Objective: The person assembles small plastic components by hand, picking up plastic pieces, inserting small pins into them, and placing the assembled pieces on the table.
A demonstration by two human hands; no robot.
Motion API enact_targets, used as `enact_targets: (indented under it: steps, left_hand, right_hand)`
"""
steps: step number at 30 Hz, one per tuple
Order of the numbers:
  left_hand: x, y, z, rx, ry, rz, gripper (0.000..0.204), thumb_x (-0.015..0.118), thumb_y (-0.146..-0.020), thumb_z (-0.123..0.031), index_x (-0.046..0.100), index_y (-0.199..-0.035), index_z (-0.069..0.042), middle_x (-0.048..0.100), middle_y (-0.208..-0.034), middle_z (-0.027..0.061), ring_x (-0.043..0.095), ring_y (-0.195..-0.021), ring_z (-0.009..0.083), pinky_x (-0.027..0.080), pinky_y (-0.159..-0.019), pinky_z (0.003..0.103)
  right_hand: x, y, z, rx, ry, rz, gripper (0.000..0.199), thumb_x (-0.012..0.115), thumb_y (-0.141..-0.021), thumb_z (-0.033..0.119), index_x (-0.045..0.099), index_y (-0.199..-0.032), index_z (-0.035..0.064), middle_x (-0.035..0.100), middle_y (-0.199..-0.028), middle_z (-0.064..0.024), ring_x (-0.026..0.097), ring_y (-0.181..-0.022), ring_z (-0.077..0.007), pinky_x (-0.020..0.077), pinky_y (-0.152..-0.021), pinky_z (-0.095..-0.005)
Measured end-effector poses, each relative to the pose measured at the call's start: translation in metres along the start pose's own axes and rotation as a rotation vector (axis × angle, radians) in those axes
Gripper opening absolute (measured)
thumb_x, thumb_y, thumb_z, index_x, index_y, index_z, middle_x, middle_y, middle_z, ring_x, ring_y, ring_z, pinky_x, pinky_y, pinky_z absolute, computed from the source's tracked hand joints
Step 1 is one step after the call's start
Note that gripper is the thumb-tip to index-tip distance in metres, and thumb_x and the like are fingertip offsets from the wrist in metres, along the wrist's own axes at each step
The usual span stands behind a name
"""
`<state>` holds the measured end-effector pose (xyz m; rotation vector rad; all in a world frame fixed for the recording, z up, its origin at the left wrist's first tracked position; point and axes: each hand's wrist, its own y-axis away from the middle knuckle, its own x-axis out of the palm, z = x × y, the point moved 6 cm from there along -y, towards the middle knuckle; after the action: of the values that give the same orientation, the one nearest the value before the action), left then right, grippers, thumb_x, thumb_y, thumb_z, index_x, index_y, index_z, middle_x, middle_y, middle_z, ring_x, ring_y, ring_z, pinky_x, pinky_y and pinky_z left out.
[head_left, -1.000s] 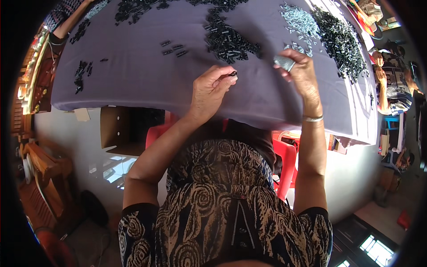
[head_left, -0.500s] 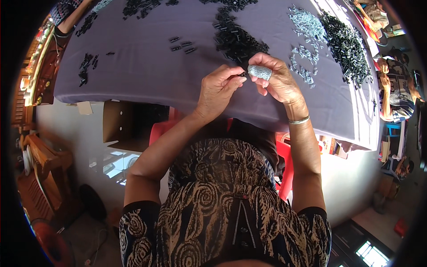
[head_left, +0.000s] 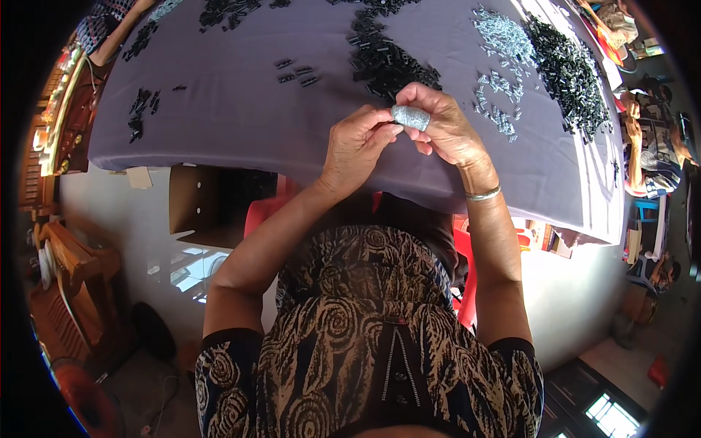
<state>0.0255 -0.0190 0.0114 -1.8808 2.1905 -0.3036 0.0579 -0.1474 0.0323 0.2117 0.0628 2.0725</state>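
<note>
L hand (head_left: 354, 148): thumb + index pinching, prob. small part, tips hide it | R hand (head_left: 450, 133): grey-wrapped digit (head_left: 411, 118) meets my L tips; can't tell if gripping | Loc: above cloth (head_left: 219, 102), nr side of black-part pile (head_left: 391, 62) | Risk: part may slip/misalign if wrap dulls feel; if dropped, could get lost in pile.

Black parts (head_left: 383, 62), purple-grey tablecloth (head_left: 219, 102)

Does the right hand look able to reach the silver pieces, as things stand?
Probably yes: the silver pieces lie just beyond the right hand, with only purple cloth between, though it appears busy against the left hand.
</note>
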Motion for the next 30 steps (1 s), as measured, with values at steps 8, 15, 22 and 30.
enact_targets:
  steps: [8, 15, 22, 30]
  left_hand:
    - [-0.003, 0.0, 0.0, -0.048, 0.201, -0.112, 0.018, 0.059, -0.087, 0.001, 0.061, -0.104, 0.002, 0.059, -0.091, 0.006, 0.061, -0.075, 0.0122, 0.05, -0.063, 0.022]
    - [-0.009, -0.003, -0.001, -0.039, 0.226, -0.209, 0.016, 0.058, -0.087, 0.001, 0.062, -0.103, 0.002, 0.056, -0.089, 0.0042, 0.061, -0.074, 0.0108, 0.048, -0.06, 0.021]
    - [-0.026, -0.011, -0.014, 0.012, -0.032, -0.219, 0.016, 0.059, -0.087, -0.001, 0.063, -0.103, 0.0, 0.056, -0.087, 0.0026, 0.057, -0.068, 0.0084, 0.043, -0.054, 0.019]
    - [-0.024, -0.01, -0.006, -0.015, -0.104, -0.18, 0.017, 0.063, -0.085, -0.003, 0.063, -0.102, 0.0, 0.056, -0.083, 0.0017, 0.057, -0.066, 0.0078, 0.043, -0.054, 0.019]
  right_hand:
    - [-0.057, 0.011, -0.003, -0.167, -0.367, -0.42, 0.014, 0.047, -0.09, 0.002, 0.057, -0.097, 0.0102, 0.045, -0.061, -0.0003, 0.031, -0.047, -0.0044, 0.0264, -0.038, -0.019]
    - [-0.087, 0.023, -0.006, -0.184, -0.277, -0.632, 0.008, 0.051, -0.09, 0.005, 0.058, -0.093, 0.0065, 0.053, -0.068, -0.0017, 0.035, -0.048, -0.0028, 0.0296, -0.041, -0.0186]
    - [-0.072, 0.017, 0.008, -0.184, 0.401, -0.514, 0.017, 0.055, -0.082, -0.004, 0.064, -0.094, 0.0035, 0.06, -0.076, 0.0015, 0.053, -0.065, -0.0052, 0.045, -0.055, -0.0204]
    - [-0.03, -0.008, 0.018, -0.391, 0.928, -0.396, 0.016, 0.068, -0.073, 0.001, 0.063, -0.089, 0.0039, 0.059, -0.079, -0.0093, 0.061, -0.07, -0.0233, 0.0492, -0.065, -0.0328]
